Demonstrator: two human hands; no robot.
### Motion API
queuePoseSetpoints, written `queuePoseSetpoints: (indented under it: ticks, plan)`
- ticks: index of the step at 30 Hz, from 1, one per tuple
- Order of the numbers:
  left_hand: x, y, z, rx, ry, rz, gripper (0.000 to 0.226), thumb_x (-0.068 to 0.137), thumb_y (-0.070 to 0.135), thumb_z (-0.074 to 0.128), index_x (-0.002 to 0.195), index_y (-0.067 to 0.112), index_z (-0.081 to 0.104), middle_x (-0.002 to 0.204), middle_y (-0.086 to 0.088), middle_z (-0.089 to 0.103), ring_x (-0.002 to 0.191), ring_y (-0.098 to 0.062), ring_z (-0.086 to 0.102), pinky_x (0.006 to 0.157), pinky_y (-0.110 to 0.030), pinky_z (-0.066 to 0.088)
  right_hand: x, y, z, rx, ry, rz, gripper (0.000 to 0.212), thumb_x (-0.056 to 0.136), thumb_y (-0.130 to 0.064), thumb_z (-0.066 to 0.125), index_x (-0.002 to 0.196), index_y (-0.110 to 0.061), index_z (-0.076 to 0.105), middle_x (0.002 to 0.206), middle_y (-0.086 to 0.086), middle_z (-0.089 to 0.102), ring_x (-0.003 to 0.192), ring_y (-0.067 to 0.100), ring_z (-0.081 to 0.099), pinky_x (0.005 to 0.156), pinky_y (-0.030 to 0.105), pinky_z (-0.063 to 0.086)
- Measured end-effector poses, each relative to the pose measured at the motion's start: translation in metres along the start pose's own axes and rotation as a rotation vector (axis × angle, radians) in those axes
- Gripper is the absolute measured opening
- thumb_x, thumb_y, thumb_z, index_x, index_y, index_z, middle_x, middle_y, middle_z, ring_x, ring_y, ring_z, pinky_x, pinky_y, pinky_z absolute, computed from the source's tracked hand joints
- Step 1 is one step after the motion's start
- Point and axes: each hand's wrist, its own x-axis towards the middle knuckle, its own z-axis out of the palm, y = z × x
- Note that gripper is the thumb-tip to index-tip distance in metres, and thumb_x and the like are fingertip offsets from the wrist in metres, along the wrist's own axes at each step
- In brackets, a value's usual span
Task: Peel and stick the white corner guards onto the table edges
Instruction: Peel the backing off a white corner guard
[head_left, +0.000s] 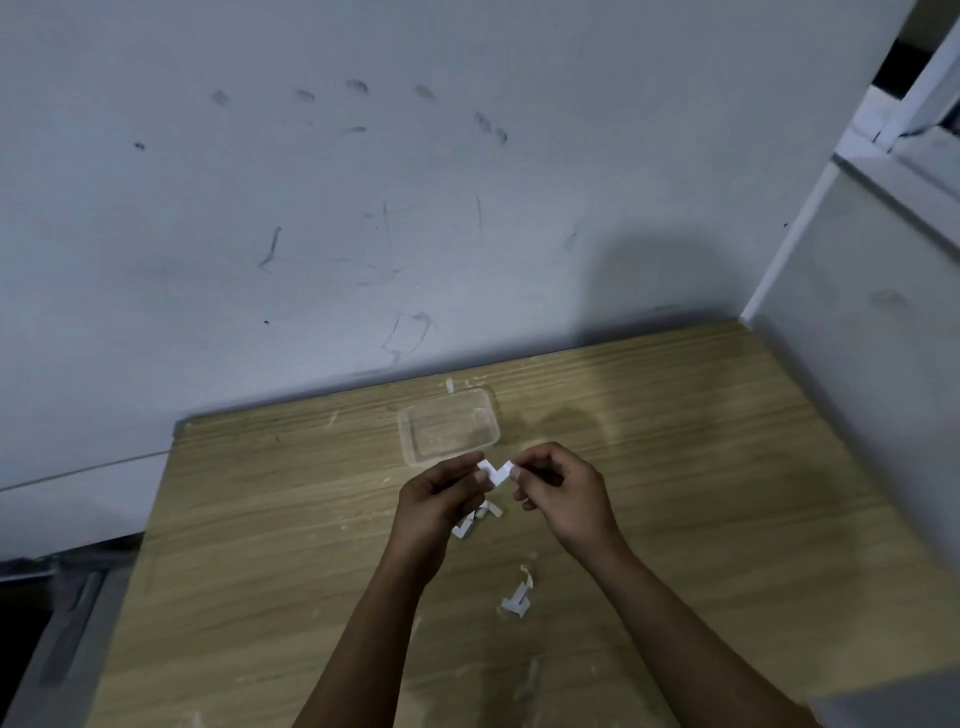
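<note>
Lying nearest on the light wood-grain table (270, 545): curled white backing scraps (517, 597). Above them, left hand (441, 499) and right hand (561, 493) pinching opposite ends of a small white angled corner guard (494, 472), holding it over the tabletop. Sitting just beyond, before the scuffed grey wall (311, 208): a clear shallow plastic tray (449, 423).

Tray: a clear plastic tray (449, 426) sits on my counter near the far edge.
Wall: the grey wall (363, 208) ahead of me carries dark smudges and scratches.
Cabinet: a pale unit (857, 322), perhaps a cabinet, stands to my right.
</note>
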Motion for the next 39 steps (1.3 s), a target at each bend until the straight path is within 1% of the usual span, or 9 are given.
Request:
queuePoseSetpoints:
  ticks: [3,7,10,13,16,18,21,30,39]
  plan:
    - [-0.003,0.001,-0.002,0.005,-0.008,0.016,0.023,0.084,0.002,0.071,0.106,0.011,0.075,0.1,-0.012,0.077,0.092,-0.02,0.071,0.086,-0.035,0.052,-0.005,-0.003,0.004,-0.107,0.027,-0.03,0.014,0.088,-0.014,0.071,0.099,-0.024,0.071,0.087,-0.004,0.074,0.076,0.01,0.072,0.067,0.03,0.06]
    - [-0.003,0.005,-0.009,0.027,-0.032,0.036,0.023,0.086,0.005,0.071,0.106,0.014,0.076,0.1,-0.009,0.076,0.092,-0.023,0.065,0.08,-0.035,0.045,-0.01,-0.014,0.008,-0.271,-0.001,-0.117,0.027,0.088,-0.015,0.071,0.111,-0.03,0.071,0.102,-0.016,0.07,0.086,-0.003,0.066,0.07,0.011,0.053]
    - [-0.003,0.009,-0.012,0.061,-0.055,0.049,0.024,0.088,0.007,0.069,0.109,0.016,0.076,0.106,-0.009,0.076,0.099,-0.025,0.068,0.087,-0.042,0.048,-0.012,-0.021,0.011,-0.33,-0.034,-0.179,0.026,0.088,-0.016,0.071,0.111,-0.028,0.072,0.106,-0.019,0.068,0.088,-0.003,0.065,0.072,0.009,0.049]
    - [-0.004,0.015,-0.012,0.126,-0.078,0.079,0.025,0.087,0.012,0.071,0.111,0.017,0.075,0.11,-0.007,0.075,0.107,-0.026,0.069,0.098,-0.048,0.049,-0.012,-0.025,0.017,-0.338,-0.024,-0.199,0.019,0.088,-0.026,0.072,0.107,-0.027,0.075,0.1,-0.016,0.07,0.084,0.0,0.066,0.069,0.01,0.049]
    - [-0.007,0.022,-0.01,0.149,-0.093,0.093,0.025,0.087,0.013,0.071,0.11,0.019,0.075,0.108,-0.003,0.076,0.104,-0.019,0.071,0.093,-0.04,0.05,-0.011,-0.027,0.023,-0.371,0.046,-0.222,0.015,0.086,-0.035,0.073,0.1,-0.029,0.076,0.093,-0.016,0.072,0.08,0.001,0.066,0.067,0.012,0.049]
    - [-0.008,0.026,-0.01,0.155,-0.107,0.1,0.025,0.087,0.013,0.07,0.112,0.019,0.075,0.107,-0.002,0.077,0.104,-0.017,0.071,0.089,-0.033,0.048,-0.008,-0.026,0.025,-0.416,0.106,-0.258,0.014,0.084,-0.034,0.075,0.098,-0.03,0.076,0.092,-0.017,0.072,0.083,0.001,0.065,0.072,0.019,0.053]
    - [-0.007,0.029,-0.01,0.156,-0.11,0.108,0.025,0.087,0.013,0.07,0.112,0.018,0.075,0.106,-0.004,0.077,0.102,-0.018,0.072,0.088,-0.032,0.048,-0.005,-0.024,0.028,-0.456,0.147,-0.315,0.019,0.082,-0.029,0.078,0.1,-0.03,0.077,0.093,-0.017,0.073,0.086,0.002,0.065,0.078,0.03,0.056]
    - [-0.003,0.032,-0.005,0.131,-0.069,0.099,0.024,0.086,0.012,0.071,0.109,0.019,0.076,0.106,-0.005,0.077,0.102,-0.02,0.072,0.087,-0.034,0.047,-0.001,-0.023,0.035,-0.467,0.233,-0.347,0.019,0.077,-0.026,0.08,0.094,-0.032,0.077,0.087,-0.02,0.074,0.082,0.0,0.067,0.081,0.043,0.055]
    - [-0.006,0.035,-0.003,0.168,-0.047,0.098,0.023,0.086,0.013,0.071,0.107,0.022,0.077,0.106,-0.003,0.077,0.095,-0.013,0.071,0.082,-0.032,0.047,0.002,-0.031,0.031,-0.449,0.173,-0.303,0.01,0.076,-0.027,0.08,0.085,-0.03,0.075,0.079,-0.021,0.071,0.081,-0.001,0.067,0.083,0.041,0.055]
